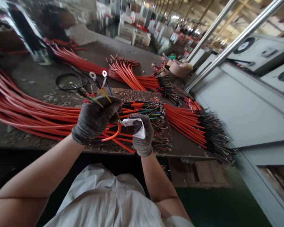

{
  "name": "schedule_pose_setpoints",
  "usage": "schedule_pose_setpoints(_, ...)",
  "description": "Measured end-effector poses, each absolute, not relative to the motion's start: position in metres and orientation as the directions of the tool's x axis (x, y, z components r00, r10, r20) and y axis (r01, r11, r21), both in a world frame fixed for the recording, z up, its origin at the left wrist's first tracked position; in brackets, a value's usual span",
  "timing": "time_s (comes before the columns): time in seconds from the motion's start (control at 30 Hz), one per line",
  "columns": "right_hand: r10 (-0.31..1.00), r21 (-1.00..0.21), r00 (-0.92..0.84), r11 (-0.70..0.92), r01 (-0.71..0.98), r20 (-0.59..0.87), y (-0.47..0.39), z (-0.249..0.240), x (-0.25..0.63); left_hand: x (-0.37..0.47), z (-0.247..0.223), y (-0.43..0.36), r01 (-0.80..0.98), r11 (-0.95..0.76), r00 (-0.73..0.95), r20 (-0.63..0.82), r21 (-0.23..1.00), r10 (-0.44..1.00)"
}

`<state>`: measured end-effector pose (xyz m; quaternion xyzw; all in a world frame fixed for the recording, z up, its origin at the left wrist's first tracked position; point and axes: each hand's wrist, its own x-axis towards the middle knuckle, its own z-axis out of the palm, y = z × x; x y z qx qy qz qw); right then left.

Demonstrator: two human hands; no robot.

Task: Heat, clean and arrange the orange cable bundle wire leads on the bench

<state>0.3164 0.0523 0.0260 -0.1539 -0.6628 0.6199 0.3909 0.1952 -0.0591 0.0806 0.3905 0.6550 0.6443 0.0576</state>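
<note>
My left hand (94, 118), in a grey glove, is closed round thin coloured wires (105, 94) that stick up past the fingers. Two of these wires end in silver ring lugs (104, 73). Below the fingers the wires run into an orange cable (117, 132) that bends down and left. To the right, my gloved right hand (143, 134) pinches a white strip (139, 127), whose left end touches or nearly touches the wires by the orange cable. Long orange cables (38, 115) lie behind and beneath both hands, their stripped coloured ends pointing right.
More orange cable bundles lie farther back (127, 74) and to the right (186, 123) on the dark table (180, 148). A tape roll (180, 68) sits at the back. Metal posts and a grey cabinet (227, 101) stand at the right. A blurred person (26, 31) is at upper left.
</note>
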Motion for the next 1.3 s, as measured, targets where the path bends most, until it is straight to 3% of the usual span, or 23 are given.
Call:
schedule_pose_setpoints(0.1, 0.492, -0.848, -0.725, 0.472, -0.243, 0.482, 0.053, 0.031, 0.320, 0.191, 0.079, -0.057, 0.448, -0.129, -0.679, 0.431, 0.884, 0.595)
schedule_pose_setpoints(0.17, 0.467, -0.837, -0.738, 0.492, -0.240, 0.487, 0.051, 0.032, 0.317, 0.189, 0.078, -0.057, 0.458, -0.128, -0.676, 0.438, 0.880, 0.592)
schedule_pose_setpoints(0.33, 0.773, -0.902, -0.494, 0.231, -0.366, 0.399, 0.043, 0.029, 0.303, 0.198, 0.076, -0.068, 0.436, -0.127, -0.713, 0.428, 0.891, 0.555)
schedule_pose_setpoints(0.43, 0.747, -0.917, -0.580, 0.101, -0.385, 0.326, 0.043, 0.031, 0.317, 0.224, 0.073, -0.081, 0.593, -0.082, -0.659, 0.542, 0.801, 0.522)
schedule_pose_setpoints(0.53, 0.621, -0.948, -0.741, 0.007, -0.319, 0.254, 0.053, 0.031, 0.350, 0.265, 0.061, -0.090, 0.804, -0.106, -0.381, 0.644, 0.586, 0.664)
schedule_pose_setpoints(0.6, 0.508, -0.966, -0.833, -0.011, -0.259, 0.217, 0.063, 0.026, 0.373, 0.293, 0.049, -0.091, 0.844, -0.267, -0.120, 0.650, 0.465, 0.751)
schedule_pose_setpoints(0.73, 0.325, -0.960, -0.906, 0.161, -0.229, 0.271, 0.077, 0.013, 0.397, 0.325, 0.022, -0.084, 0.863, -0.482, 0.297, 0.617, 0.155, 0.729)
schedule_pose_setpoints(0.83, 0.250, -0.920, -0.912, 0.309, -0.242, 0.324, 0.079, 0.014, 0.395, 0.328, 0.016, -0.079, 0.885, -0.459, 0.339, 0.569, 0.077, 0.749)
schedule_pose_setpoints(0.97, -0.018, -0.833, -0.950, 0.475, -0.282, 0.312, 0.080, 0.026, 0.383, 0.324, 0.019, -0.079, 0.862, -0.506, 0.407, 0.551, 0.032, 0.729)
schedule_pose_setpoints(1.03, -0.068, -0.826, -0.955, 0.487, -0.283, 0.287, 0.083, 0.029, 0.381, 0.323, 0.019, -0.083, 0.854, -0.520, 0.428, 0.538, 0.023, 0.726)
schedule_pose_setpoints(1.13, 0.046, -0.896, -0.962, 0.380, -0.231, 0.268, 0.089, 0.023, 0.388, 0.321, 0.021, -0.087, 0.861, -0.502, 0.397, 0.512, 0.079, 0.762)
schedule_pose_setpoints(1.3, 0.530, -0.946, -0.816, 0.320, -0.058, 0.229, 0.088, 0.010, 0.413, 0.293, 0.051, -0.056, 0.835, -0.306, 0.044, 0.498, 0.458, 0.866)
